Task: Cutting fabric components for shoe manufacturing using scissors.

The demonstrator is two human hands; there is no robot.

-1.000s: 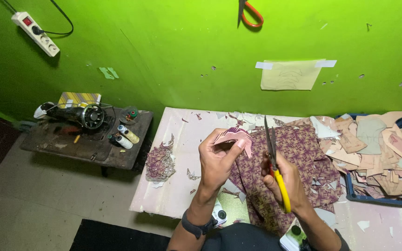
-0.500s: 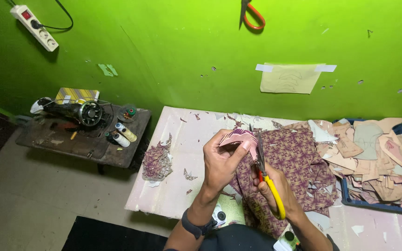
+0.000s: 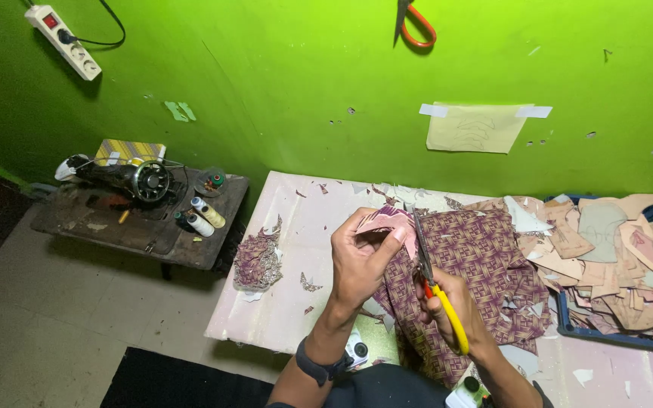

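Grip: left hand (image 3: 360,253) pinches a small pinkish fabric piece (image 3: 387,219) between thumb and fingertips, held up over the table; right hand (image 3: 447,302) closed through the yellow loops of the scissors (image 3: 436,283), blades meeting the piece's right edge.
Step in hand: trimming the piece's outline — a judgement from blades at the edge.
Next move calls for: turning the piece into the blades while keeping the fingertips off the cut line.
Location: above the pale table (image 3: 289,302), beside the purple patterned cloth (image 3: 485,264).
Count, scissors: two — one in hand, one orange-handled pair (image 3: 417,23) on the green wall.
Count, thread spools: at least two (image 3: 202,215) on the side bench.
Count, scrap heap: one (image 3: 257,261).
Count, cut shapes: a stack (image 3: 614,249) at right, too many to tally.
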